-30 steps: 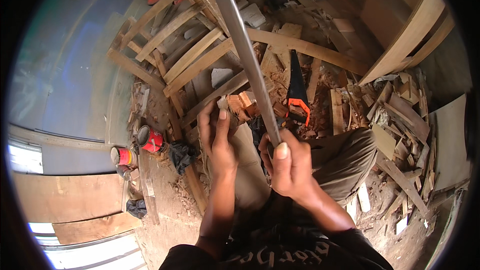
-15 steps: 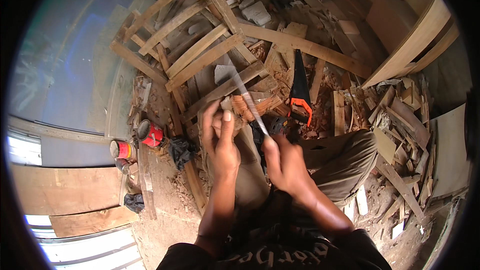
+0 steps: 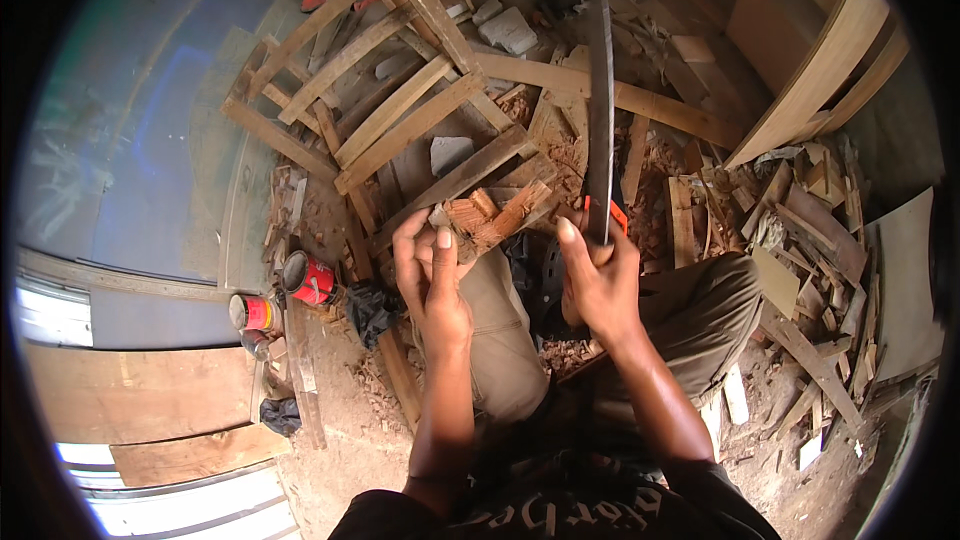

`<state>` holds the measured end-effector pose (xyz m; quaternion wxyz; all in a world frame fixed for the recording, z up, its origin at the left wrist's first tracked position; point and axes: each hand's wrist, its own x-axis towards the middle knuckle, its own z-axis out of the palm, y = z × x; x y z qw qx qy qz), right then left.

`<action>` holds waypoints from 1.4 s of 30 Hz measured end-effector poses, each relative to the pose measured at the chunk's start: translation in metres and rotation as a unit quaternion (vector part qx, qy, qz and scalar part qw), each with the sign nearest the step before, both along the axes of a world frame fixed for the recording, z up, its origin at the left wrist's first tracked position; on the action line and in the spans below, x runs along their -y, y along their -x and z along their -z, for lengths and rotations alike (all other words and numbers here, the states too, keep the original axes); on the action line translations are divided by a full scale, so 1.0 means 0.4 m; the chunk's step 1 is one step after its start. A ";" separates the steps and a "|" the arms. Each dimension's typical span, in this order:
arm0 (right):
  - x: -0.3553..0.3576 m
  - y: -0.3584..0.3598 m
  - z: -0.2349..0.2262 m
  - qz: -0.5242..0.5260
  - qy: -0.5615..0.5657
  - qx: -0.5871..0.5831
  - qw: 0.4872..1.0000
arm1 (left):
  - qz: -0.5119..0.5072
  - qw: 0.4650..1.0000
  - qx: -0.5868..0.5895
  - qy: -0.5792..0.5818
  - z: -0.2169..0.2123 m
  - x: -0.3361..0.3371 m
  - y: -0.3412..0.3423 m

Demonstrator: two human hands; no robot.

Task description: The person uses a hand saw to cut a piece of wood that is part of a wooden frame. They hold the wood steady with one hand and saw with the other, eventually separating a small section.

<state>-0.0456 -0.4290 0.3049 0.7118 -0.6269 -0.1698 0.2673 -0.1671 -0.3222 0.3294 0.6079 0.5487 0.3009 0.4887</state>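
My left hand (image 3: 440, 285) is closed round the near left end of a short piece of wood (image 3: 495, 218), held just above my knee. Its upper face is rough and chipped, reddish-brown inside. My right hand (image 3: 603, 285) grips a machete (image 3: 600, 105) by its handle. The long, dark, slightly curved blade points up and away, apart from the wood. Behind that blade lies a handsaw, of which mainly bits of its orange handle (image 3: 620, 208) show; the rest is hidden.
A slatted wooden frame (image 3: 410, 132) lies ahead on the left. Red tins (image 3: 312, 282) stand left, beside a black plastic bag (image 3: 370, 315). Scrap wood (image 3: 815, 225) is heaped at right, below a leaning panel (image 3: 825, 65). Wood chips litter the floor around a pale block (image 3: 508, 32).
The machete has swung up and right, away from the wood, and now stands nearly upright in the view. My left hand keeps the wood in almost the same place.
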 end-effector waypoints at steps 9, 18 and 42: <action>-0.091 -0.022 0.023 -0.145 -0.085 -0.180 0.969 | 0.019 0.997 -0.038 -0.062 0.020 -0.003 0.016; -0.078 -0.061 0.067 -0.186 -0.168 -0.475 0.844 | 0.078 0.991 -0.074 -0.075 -0.002 0.015 0.028; -0.041 -0.150 0.092 0.005 0.026 -0.148 0.989 | 0.075 0.949 -0.177 -0.248 -0.056 0.040 -0.093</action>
